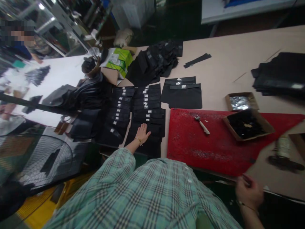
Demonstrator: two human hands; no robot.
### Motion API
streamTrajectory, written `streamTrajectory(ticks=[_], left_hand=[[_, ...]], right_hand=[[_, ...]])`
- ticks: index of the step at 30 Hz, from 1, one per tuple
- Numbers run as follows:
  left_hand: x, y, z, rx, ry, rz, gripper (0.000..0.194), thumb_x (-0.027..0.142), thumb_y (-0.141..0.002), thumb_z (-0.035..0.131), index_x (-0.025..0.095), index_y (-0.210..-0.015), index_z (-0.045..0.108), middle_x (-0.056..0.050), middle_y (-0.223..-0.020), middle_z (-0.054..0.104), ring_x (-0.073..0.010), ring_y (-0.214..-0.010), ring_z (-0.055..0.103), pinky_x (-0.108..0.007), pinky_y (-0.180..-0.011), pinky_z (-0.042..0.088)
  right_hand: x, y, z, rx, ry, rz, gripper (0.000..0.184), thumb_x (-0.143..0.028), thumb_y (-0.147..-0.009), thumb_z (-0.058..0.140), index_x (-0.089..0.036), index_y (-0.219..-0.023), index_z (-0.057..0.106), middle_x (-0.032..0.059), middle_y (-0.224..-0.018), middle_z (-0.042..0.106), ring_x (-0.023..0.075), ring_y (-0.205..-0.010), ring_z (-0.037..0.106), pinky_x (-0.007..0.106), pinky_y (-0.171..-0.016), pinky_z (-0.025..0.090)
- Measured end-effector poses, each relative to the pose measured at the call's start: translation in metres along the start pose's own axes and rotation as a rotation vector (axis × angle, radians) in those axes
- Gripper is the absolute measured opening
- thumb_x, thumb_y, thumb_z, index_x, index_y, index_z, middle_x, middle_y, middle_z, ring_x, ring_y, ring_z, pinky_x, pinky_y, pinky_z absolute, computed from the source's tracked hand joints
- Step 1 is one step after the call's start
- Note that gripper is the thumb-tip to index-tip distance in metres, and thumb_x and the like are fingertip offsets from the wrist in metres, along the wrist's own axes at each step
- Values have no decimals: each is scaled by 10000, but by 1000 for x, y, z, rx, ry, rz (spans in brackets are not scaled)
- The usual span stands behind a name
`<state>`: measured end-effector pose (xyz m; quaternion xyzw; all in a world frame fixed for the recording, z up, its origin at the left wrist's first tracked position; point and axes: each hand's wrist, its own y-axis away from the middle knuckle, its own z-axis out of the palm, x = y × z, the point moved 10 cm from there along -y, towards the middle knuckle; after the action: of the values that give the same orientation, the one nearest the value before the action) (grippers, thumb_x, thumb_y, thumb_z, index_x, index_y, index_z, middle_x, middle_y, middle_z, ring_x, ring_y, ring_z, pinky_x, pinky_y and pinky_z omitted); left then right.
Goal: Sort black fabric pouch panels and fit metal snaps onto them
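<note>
Head view shows the left hand (143,133) flat, fingers slightly spread, on overlapping, white-tagged, flat black sheet pieces (156,129) that extend beyond it; to its right lies a scuffed red mat (197,146). The right hand (249,191) is curled; whether it pinches anything, I cannot tell.

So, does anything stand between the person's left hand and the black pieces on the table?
Nothing visible does: the left hand appears to rest palm down directly on the black pieces. The hammer-like tool lies aside, on the red mat.
</note>
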<state>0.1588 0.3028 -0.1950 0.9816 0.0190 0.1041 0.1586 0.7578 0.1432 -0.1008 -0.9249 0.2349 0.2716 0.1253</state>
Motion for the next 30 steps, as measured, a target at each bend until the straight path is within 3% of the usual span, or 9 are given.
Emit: streamTrajectory(ticks=[1,3,8,11,13,16,20,24,30], left_hand=[[-7,0,-5,1,29,39,684,478,-967,377,104,-1531,275,-171,-1596,259,-238,-1489,218,-411,-1182,260],[-23,1,-21,49,62,92,598,440,-959,431,138,-1474,392,-145,-1551,361,-218,-1427,346,-359,-1145,325],[-39,-3,-38,78,29,193,421,414,-854,637,196,-1215,620,-98,-1274,592,-241,-1175,531,-368,-1031,412],[-38,-12,-37,57,27,192,390,425,-815,686,208,-1136,637,-80,-1154,617,-240,-1065,551,-363,-941,442],[-37,-16,-36,35,27,195,369,432,-806,697,205,-1091,636,-76,-1121,614,-237,-1038,548,-355,-906,445],[-36,-17,-35,12,35,210,356,418,-804,703,199,-1070,615,-76,-1110,607,-231,-1021,542,-345,-885,440],[-38,-8,-37,41,90,236,418,367,-823,685,195,-1185,567,-83,-1179,590,-234,-1076,518,-342,-934,420],[-38,-4,-36,60,170,251,385,408,-874,617,186,-1188,588,-91,-1206,586,-232,-1096,507,-348,-963,414],[-38,-10,-34,11,143,214,247,395,-873,606,206,-1011,688,-97,-1225,603,-258,-1120,529,-388,-962,428]], right_hand=[[-27,2,12,6,-12,-13,500,-584,-838,447,-254,-1122,693,248,-979,655,402,-941,635,568,-717,499],[-104,7,55,-125,-91,-155,404,-499,-862,474,-225,-1076,679,198,-1049,665,345,-974,639,523,-837,527],[-325,64,205,-632,-162,-628,314,-315,-915,466,-173,-1135,640,136,-1172,650,255,-1122,580,427,-1017,462],[-400,99,286,-809,19,-739,353,-335,-906,550,-151,-1198,618,147,-1317,573,275,-1206,515,429,-1058,413],[-423,108,317,-818,69,-723,418,-387,-905,589,-151,-1249,582,140,-1377,519,292,-1250,482,479,-1075,380],[-431,112,337,-808,118,-691,443,-428,-912,590,-168,-1270,559,126,-1403,486,295,-1266,466,526,-1082,351],[-426,113,347,-790,197,-686,381,-349,-888,592,-146,-1210,611,164,-1409,488,295,-1271,435,458,-1123,309],[-426,113,353,-754,316,-681,300,-280,-903,533,-131,-1132,659,179,-1363,521,293,-1229,468,425,-1071,369],[-423,125,356,-811,369,-703,250,-263,-856,605,-123,-1046,686,184,-1517,367,330,-1381,334,487,-1125,296]])
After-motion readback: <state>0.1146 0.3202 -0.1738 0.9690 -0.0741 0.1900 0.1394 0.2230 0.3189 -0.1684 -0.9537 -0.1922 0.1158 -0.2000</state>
